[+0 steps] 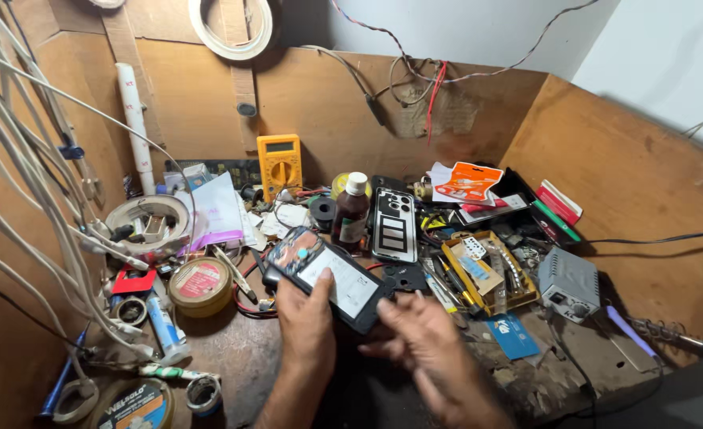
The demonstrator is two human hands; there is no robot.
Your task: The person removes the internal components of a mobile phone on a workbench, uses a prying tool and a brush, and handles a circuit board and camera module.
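Holding an opened phone (331, 278) over the middle of a crowded wooden bench (240, 349), back cover off, insides facing up with a white part and a small board showing. Left hand (307, 322) closed around the lower edge of the phone, thumb lying on the white part. Right hand (423, 338) just beside the phone's right end, fingers bent and loose, blurred, holding nothing as far as can be seen. Seems the inspection step of a repair, phone still in the air and not laid down. Next move probably needs a tool from the yellow tray (490, 274) on the right, and a steady left grip. Brown bottle (352, 210), loose back cover (394, 225) and yellow meter (280, 163) standing behind the phone, tape roll (200, 286) on the left
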